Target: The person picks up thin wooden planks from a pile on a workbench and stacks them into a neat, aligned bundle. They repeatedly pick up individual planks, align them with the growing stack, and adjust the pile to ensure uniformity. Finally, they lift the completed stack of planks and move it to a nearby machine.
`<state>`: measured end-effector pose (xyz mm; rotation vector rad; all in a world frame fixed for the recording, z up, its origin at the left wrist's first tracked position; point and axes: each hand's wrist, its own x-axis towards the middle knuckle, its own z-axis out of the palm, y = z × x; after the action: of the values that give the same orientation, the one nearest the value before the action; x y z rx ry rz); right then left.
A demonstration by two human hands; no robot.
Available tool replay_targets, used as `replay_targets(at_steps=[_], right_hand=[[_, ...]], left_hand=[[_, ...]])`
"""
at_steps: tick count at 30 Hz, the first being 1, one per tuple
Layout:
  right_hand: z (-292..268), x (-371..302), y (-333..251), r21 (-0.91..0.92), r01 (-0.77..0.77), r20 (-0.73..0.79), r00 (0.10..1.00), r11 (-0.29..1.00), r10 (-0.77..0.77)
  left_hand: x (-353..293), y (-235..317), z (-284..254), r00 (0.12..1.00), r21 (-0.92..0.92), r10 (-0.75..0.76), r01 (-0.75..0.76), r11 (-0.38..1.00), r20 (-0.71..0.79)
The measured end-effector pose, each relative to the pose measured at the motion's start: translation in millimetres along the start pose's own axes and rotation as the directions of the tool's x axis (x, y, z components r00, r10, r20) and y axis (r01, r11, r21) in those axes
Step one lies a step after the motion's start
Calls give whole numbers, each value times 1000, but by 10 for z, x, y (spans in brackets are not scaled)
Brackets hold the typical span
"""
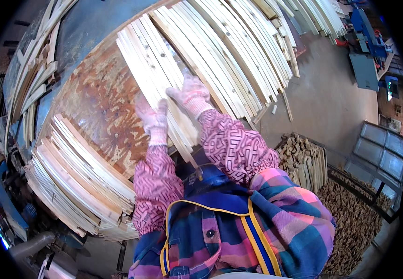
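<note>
A row of pale, straight-cut wooden strips [152,60] lies on the worn wooden tabletop [99,97], running from the far side toward my body. My left hand [152,116], in a pink-and-white knit glove, is at the left edge of these strips, fingers stretched forward and slightly blurred, thumb raised. On their right side rests my right hand [192,95], in a matching glove, its thumb pointing left over the wood and its fingers extended. Neither hand is wrapped around a strip. Pink patterned sleeves cover both forearms.
More wooden strips [220,56] lie in a wide row on the right, and another stack [76,176] at the near left. Loose offcuts [34,79] are piled far left. Upright bundled sticks [308,167] stand on the floor at right, beside a glass-paned frame [380,151].
</note>
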<state>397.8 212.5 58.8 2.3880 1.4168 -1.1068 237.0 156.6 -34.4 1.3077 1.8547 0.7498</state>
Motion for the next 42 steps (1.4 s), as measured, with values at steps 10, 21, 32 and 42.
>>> replay_targets(at_steps=[10,21,32,42], right_hand=[[-657,-193,462,12,379,-238,900,925,-366],[-1511,506,1350,82,423,-397,844,902,-360],[-2157,1354,1969,-103,-275,-368,904,956,220],[-2012,1237,1991,-527,-57,-512,818,848,-263]], left_hand=[[-655,1045,253,993,-807,-65,117,578,98],[71,1283,1239,969,-277,6,64,959,245],[144,1115,1242,939,4,65,-71,997,339],[280,1220,501,757,43,35,-83,996,653]])
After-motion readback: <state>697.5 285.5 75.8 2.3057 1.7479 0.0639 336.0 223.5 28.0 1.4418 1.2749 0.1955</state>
